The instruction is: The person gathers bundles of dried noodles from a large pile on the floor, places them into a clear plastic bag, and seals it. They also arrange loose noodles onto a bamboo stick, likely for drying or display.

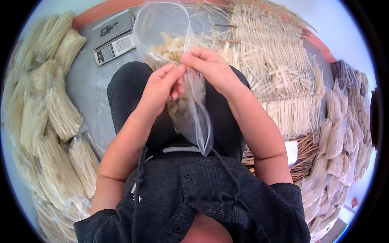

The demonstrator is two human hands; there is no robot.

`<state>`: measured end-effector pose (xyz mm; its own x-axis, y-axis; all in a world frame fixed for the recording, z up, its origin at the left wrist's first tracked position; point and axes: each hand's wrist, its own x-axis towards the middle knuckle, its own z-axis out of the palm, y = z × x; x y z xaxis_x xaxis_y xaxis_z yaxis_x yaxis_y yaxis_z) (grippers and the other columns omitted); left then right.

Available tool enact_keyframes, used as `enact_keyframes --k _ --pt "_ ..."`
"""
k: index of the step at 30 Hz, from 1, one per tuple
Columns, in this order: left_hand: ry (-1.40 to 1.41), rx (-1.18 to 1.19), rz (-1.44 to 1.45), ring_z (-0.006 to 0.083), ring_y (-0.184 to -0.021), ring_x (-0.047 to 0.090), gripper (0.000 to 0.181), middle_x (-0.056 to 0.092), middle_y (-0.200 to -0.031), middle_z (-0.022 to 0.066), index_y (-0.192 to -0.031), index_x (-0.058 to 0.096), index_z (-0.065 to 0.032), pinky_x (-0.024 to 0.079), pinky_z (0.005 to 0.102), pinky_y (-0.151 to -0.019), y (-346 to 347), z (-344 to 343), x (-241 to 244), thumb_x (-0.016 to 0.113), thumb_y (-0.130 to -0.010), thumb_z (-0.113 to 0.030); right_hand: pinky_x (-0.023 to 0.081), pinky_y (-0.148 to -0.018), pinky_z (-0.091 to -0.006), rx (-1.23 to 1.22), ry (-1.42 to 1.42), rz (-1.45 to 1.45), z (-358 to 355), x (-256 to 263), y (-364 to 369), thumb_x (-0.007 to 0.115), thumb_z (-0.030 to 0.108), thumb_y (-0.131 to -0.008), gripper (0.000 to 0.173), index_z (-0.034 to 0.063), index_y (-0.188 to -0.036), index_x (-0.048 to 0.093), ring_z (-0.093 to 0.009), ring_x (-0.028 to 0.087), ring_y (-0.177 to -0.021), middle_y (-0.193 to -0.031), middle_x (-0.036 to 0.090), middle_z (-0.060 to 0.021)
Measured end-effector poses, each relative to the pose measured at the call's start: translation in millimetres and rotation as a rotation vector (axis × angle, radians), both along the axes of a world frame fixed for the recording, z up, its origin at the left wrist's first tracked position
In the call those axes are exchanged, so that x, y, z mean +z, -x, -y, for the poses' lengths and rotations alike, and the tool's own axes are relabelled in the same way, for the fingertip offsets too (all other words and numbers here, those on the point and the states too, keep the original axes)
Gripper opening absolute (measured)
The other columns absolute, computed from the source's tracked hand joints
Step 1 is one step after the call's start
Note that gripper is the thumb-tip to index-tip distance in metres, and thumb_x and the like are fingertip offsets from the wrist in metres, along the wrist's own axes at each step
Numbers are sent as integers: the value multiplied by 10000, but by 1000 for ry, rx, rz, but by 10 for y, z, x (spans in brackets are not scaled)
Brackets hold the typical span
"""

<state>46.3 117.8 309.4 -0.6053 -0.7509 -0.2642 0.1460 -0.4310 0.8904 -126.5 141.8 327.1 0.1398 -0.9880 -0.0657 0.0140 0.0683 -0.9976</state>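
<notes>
A large clear plastic bag [199,124] lies across my lap between my knees, its wide mouth spread away from me and one corner near my waist. Broken, flat, pale-yellow strips [171,48], which look like dried noodles, fill its middle. My left hand [165,80] pinches the near rim of the bag between thumb and fingers. Right beside it, my right hand [209,65] grips the same rim, thumb tip close to the left thumb. Just what lies between the fingertips is partly hidden.
A digital scale [115,48] stands on the grey floor ahead to the left. Bagged bundles of long dry noodles [62,106] are piled at left. Loose flat strips [282,76] cover slatted racks at right, near thin brown sticks [305,155] and more stacked bags [337,136].
</notes>
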Motion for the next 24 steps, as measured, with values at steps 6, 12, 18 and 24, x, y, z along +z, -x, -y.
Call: enact_keyframes --k 6,12,18,24 --pt "130 -6 112 43 -456 392 263 525 -618 -8 -764 537 -112 286 185 -423 154 -16 127 524 -967 -280 391 -593 -230 -194 60 19 -129 -45 97 535 268 -963 309 52 -744 574 -68 461 -614 -668 522 19" --pt "290 -134 216 18 -492 415 157 607 -752 14 -806 612 -76 304 168 -448 -504 -165 279 633 -903 -198 436 -559 -264 -249 425 -221 -1313 33 137 697 198 -817 232 33 -724 564 -142 524 -578 -663 537 -58" --pt "905 -491 355 51 -619 552 287 541 -1258 80 -1020 670 -117 450 209 -538 -330 -392 652 740 -749 -54 472 -585 -310 -354 561 -611 -1780 -97 -72 825 269 -661 372 57 -863 595 -219 598 -656 -789 606 -73" --pt "1373 -725 345 134 -601 588 121 559 -1245 14 -815 634 -116 475 260 -552 -35 -238 642 720 -735 -89 486 -604 -334 -459 658 -714 -1830 -211 -253 708 25 -721 198 34 -885 597 -261 615 -681 -800 621 -100"
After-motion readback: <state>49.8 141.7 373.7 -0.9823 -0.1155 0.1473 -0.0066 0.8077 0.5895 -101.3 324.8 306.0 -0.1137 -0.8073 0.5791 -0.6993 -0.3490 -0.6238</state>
